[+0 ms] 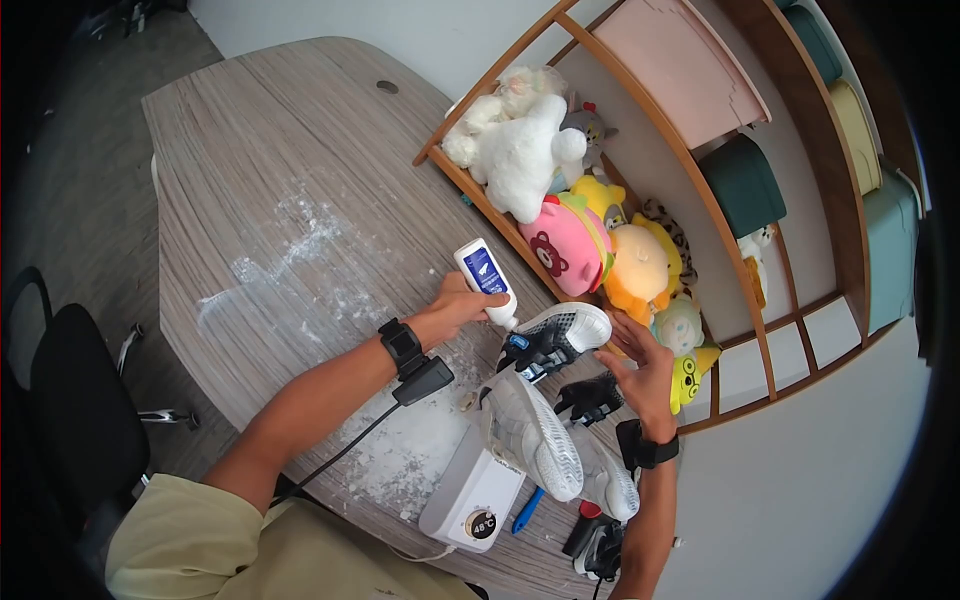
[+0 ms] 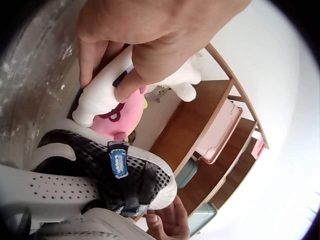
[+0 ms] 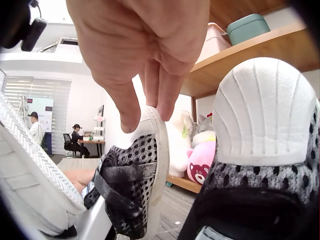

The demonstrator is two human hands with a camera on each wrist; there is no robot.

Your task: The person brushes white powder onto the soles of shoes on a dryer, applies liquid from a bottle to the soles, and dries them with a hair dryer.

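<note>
My left hand [image 1: 457,305] grips a white bottle [image 1: 483,272] with a blue label, its nozzle tipped down beside a black-and-white mesh shoe [image 1: 560,335]. In the left wrist view the bottle [image 2: 100,98] hangs just above that shoe [image 2: 131,170]. My right hand [image 1: 642,365] pinches the shoe's white toe; in the right wrist view the thumb and fingers [image 3: 129,112] hold the toe end of the shoe [image 3: 132,185]. The shoe sits on a white machine [image 1: 475,490] whose display reads 48°C, among other shoes [image 1: 535,435].
White powder [image 1: 400,455] is scattered over the wooden table [image 1: 300,120]. A blue-handled brush [image 1: 527,510] and another shoe [image 1: 603,550] lie near the machine. Plush toys [image 1: 570,245] fill a shelf beyond the table. A black chair [image 1: 75,390] stands left. Two people [image 3: 76,139] appear far off.
</note>
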